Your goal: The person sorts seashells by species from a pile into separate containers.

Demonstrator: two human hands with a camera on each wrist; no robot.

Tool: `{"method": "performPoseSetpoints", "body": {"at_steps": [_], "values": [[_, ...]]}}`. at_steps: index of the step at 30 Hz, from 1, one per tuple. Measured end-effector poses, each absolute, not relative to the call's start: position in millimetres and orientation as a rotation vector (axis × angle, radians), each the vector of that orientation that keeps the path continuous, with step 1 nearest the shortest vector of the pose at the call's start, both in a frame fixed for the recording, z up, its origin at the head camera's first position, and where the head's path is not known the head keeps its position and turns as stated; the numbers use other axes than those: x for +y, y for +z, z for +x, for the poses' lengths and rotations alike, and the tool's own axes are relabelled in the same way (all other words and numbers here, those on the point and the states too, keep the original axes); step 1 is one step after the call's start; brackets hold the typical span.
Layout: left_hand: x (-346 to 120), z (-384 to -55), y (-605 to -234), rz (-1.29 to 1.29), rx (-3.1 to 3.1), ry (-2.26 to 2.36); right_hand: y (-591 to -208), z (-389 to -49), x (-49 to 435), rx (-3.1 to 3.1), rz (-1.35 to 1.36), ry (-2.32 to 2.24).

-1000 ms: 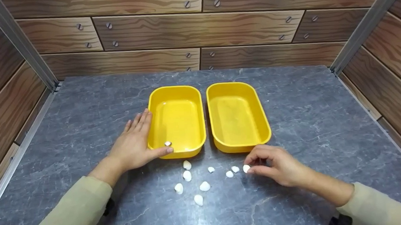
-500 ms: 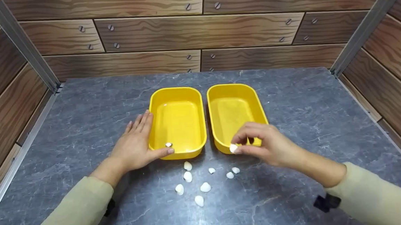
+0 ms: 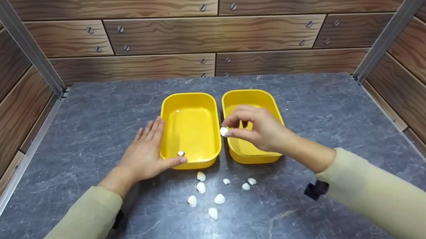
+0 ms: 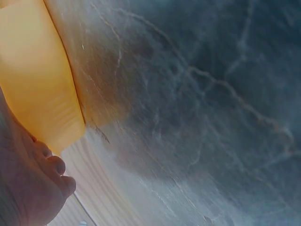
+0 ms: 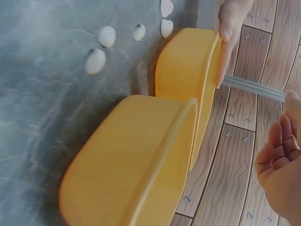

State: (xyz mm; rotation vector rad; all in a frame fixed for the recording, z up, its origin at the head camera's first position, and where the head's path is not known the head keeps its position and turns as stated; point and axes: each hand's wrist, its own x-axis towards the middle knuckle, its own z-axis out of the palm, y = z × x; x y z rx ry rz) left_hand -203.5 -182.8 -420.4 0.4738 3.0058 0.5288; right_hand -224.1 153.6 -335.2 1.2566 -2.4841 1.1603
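Two yellow rectangular bins stand side by side. My left hand (image 3: 141,153) rests against the left bin (image 3: 190,135), fingers straight along its outer side and thumb over the front rim. Inside that bin, near its front, lies a small white shell (image 3: 180,153). Over the right bin (image 3: 256,158), my right hand (image 3: 256,126) pinches a white seashell (image 3: 224,131) between thumb and fingertips, close to the gap between the bins. In the right wrist view my right hand (image 5: 282,165) is at the right edge, and the shell it holds is out of sight.
Several white shells (image 3: 219,199) lie scattered on the grey marbled tabletop (image 3: 314,209) in front of the bins. Wood-patterned panels (image 3: 207,31) enclose the back and sides, with metal posts (image 3: 27,49) at the corners.
My right hand has lifted a shell off the table and carried it forward and left, over the right bin. The left hand stays against the left bin.
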Motion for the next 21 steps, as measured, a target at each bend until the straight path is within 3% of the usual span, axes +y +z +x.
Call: {"method": "performPoseSetpoints", "body": {"at_steps": [21], "values": [[-181.8, -203.2, -419.9, 0.467, 3.004, 0.547, -338.2, -267.0, 98.7, -2.610, 1.076, 1.232]]}}
